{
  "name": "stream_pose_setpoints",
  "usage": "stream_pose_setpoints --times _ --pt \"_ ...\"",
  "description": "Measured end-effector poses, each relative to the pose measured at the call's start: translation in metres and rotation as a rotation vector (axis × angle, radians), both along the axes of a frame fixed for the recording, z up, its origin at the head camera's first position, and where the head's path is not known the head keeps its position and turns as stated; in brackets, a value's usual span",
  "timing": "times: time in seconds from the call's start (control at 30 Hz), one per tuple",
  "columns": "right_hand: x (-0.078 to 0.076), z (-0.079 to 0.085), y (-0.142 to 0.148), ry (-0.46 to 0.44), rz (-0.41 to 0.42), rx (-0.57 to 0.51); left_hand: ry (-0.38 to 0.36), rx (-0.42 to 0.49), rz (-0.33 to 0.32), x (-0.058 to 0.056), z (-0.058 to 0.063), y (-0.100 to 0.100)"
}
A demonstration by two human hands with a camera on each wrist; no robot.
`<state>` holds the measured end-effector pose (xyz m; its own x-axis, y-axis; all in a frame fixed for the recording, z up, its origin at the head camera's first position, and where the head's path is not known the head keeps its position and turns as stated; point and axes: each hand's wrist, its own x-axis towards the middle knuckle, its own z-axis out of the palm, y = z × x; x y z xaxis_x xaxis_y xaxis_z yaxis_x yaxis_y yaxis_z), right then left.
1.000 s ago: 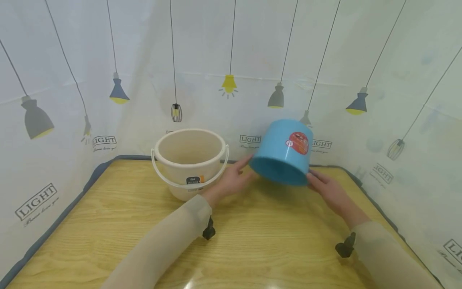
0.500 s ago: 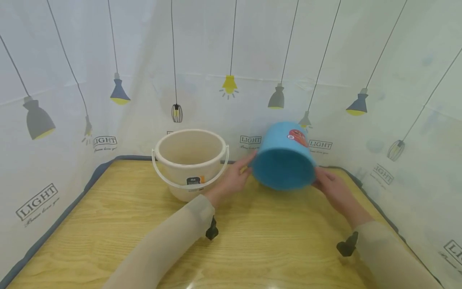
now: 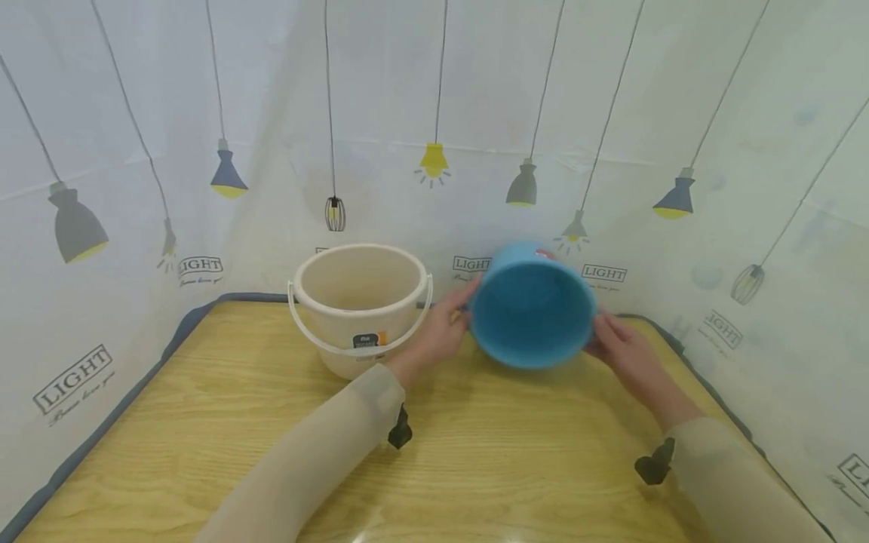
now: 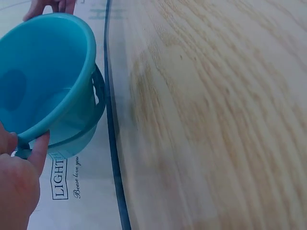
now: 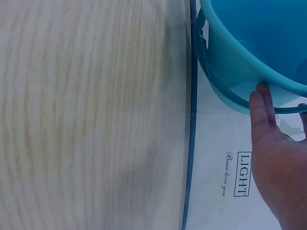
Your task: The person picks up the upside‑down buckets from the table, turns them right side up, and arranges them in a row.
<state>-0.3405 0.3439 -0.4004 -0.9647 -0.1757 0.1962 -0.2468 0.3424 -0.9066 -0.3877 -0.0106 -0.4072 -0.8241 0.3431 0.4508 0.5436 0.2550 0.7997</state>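
Note:
A blue bucket is tilted over the back right of the table, its mouth facing the head camera. My left hand pinches its rim on the left side, thumb and finger close to the handle joint in the left wrist view. On the opposite side my right hand grips the rim, with fingers under it against the outer wall in the right wrist view. The bucket's blue handle hangs along its underside. Just left of my left hand stands a cream bucket, upright, its white handle lowered across the front.
The wooden table has a dark blue edge strip. Behind and beside it hangs a white sheet printed with lamps and lettering. The cream bucket is close beside my left forearm.
The blue bucket has tipped from mouth-down to mouth toward the camera, so its inside shows and its red label is nearly hidden. Both hands have stayed at its rim; the cream bucket has not moved.

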Motion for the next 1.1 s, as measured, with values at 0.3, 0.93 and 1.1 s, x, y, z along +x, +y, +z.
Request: stream_pose_setpoints --times 0.3,0.93,1.1 --pt "-0.005 0.004 0.005 0.047 -0.003 0.044 -0.116 0.082 -0.022 0.003 -0.002 -0.002" --pt "-0.010 0.026 0.029 0.040 -0.130 0.162 -0.150 0.292 -0.086 0.019 0.017 0.018" --pt "-0.011 0.032 0.029 0.037 -0.149 0.174 -0.203 0.291 -0.055 0.022 0.027 0.020"
